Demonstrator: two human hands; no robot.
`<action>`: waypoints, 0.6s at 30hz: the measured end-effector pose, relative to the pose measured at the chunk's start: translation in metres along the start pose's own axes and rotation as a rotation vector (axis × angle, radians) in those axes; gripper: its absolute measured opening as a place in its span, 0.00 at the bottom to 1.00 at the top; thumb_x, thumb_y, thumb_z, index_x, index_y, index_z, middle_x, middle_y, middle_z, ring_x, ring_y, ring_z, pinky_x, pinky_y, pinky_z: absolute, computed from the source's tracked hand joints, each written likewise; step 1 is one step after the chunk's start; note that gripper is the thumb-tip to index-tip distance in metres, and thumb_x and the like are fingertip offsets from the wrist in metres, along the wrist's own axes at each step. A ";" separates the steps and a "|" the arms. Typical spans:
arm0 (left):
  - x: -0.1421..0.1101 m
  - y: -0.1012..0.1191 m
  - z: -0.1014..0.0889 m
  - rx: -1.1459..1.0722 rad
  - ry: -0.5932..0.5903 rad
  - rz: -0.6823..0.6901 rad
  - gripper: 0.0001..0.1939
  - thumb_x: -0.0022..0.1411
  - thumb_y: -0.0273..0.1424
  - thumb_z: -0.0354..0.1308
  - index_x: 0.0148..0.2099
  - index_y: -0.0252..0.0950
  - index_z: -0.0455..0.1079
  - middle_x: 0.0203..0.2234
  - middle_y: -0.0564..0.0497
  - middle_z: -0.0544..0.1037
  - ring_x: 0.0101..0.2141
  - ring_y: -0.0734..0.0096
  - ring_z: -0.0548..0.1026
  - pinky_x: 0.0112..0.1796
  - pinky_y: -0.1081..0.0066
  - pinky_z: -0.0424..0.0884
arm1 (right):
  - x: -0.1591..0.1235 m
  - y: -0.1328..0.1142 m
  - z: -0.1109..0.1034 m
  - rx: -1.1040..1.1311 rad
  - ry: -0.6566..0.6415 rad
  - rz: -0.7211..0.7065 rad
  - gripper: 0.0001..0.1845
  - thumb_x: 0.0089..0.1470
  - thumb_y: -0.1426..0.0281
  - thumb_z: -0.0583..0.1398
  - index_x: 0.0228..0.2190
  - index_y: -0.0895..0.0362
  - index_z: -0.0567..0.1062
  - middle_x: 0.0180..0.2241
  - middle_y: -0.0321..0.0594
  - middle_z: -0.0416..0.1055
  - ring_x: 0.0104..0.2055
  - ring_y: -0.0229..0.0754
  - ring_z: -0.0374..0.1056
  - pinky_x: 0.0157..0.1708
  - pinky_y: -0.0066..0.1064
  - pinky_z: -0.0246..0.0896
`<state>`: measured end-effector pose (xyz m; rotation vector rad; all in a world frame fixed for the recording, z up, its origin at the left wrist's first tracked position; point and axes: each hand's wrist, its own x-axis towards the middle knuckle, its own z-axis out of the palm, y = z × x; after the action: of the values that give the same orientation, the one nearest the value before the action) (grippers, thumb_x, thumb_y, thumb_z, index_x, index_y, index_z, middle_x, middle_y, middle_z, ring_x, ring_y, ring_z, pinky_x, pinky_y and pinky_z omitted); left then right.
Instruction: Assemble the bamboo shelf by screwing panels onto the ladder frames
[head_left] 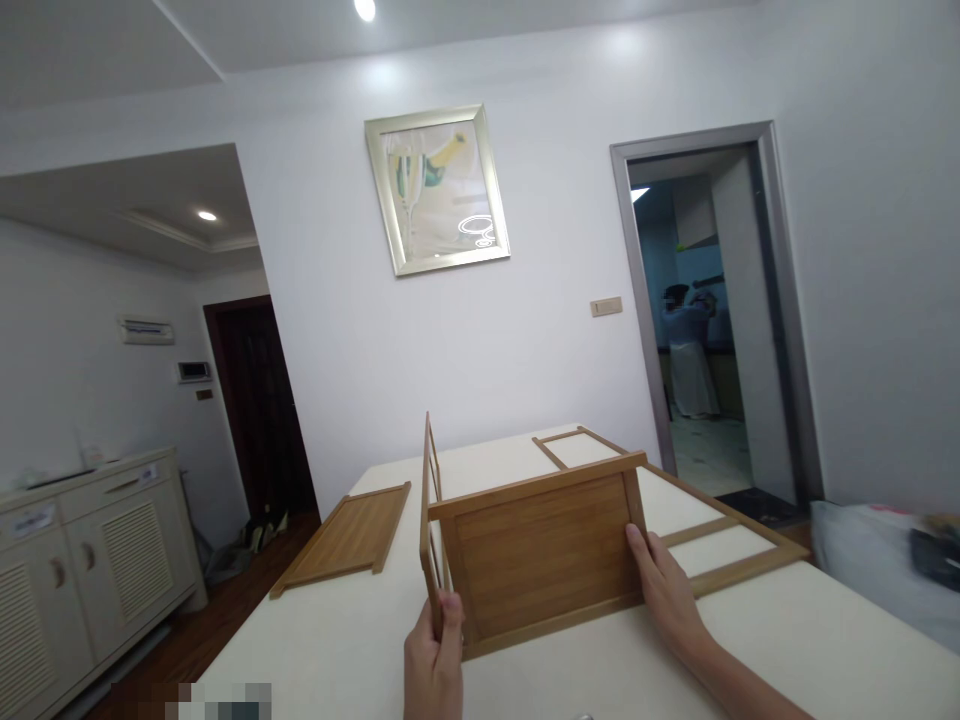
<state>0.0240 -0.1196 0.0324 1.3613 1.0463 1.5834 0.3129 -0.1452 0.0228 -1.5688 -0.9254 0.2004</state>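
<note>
My left hand (435, 650) is closed around the lower near end of a narrow wooden side frame (429, 500), which stands upright and is seen almost edge-on. Against that frame stands a brown wooden panel (540, 560) with raised edge strips, meeting it at about a right angle. My right hand (667, 590) grips the panel's right end, thumb on the near face and the other fingers out of sight behind. The panel's lower edge is close to the white table; whether it touches, I cannot tell. Behind the panel, another open wooden frame (739, 530) lies flat, partly hidden.
A second slatted wooden panel (352, 535) lies on the white table (322, 640) at the left. A white cabinet (97, 550) stands beyond the left edge. Plastic-wrapped things (885, 560) are at the right. Through the doorway, a person (688, 350) stands in another room.
</note>
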 end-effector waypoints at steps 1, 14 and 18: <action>0.001 -0.002 0.000 -0.011 -0.016 -0.042 0.28 0.49 0.59 0.56 0.24 0.37 0.60 0.15 0.58 0.59 0.19 0.76 0.58 0.20 0.75 0.55 | 0.000 0.000 0.000 0.002 -0.001 0.004 0.24 0.54 0.45 0.47 0.25 0.51 0.63 0.28 0.39 0.70 0.34 0.49 0.66 0.38 0.39 0.57; 0.009 -0.019 -0.013 -0.197 -0.144 -0.198 0.29 0.50 0.57 0.58 0.23 0.38 0.53 0.14 0.62 0.52 0.16 0.82 0.50 0.17 0.78 0.47 | 0.001 0.001 0.001 0.008 -0.015 0.011 0.24 0.54 0.44 0.46 0.26 0.51 0.63 0.29 0.40 0.71 0.36 0.50 0.66 0.40 0.39 0.57; 0.001 -0.014 -0.016 -0.117 -0.167 -0.094 0.27 0.55 0.55 0.54 0.23 0.37 0.56 0.14 0.60 0.55 0.17 0.81 0.54 0.19 0.78 0.52 | 0.002 0.003 0.002 -0.005 -0.006 0.024 0.24 0.53 0.44 0.47 0.26 0.51 0.63 0.29 0.40 0.71 0.36 0.50 0.66 0.39 0.39 0.57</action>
<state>0.0084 -0.1153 0.0178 1.3211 0.8896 1.4137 0.3140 -0.1426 0.0205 -1.5849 -0.9131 0.2200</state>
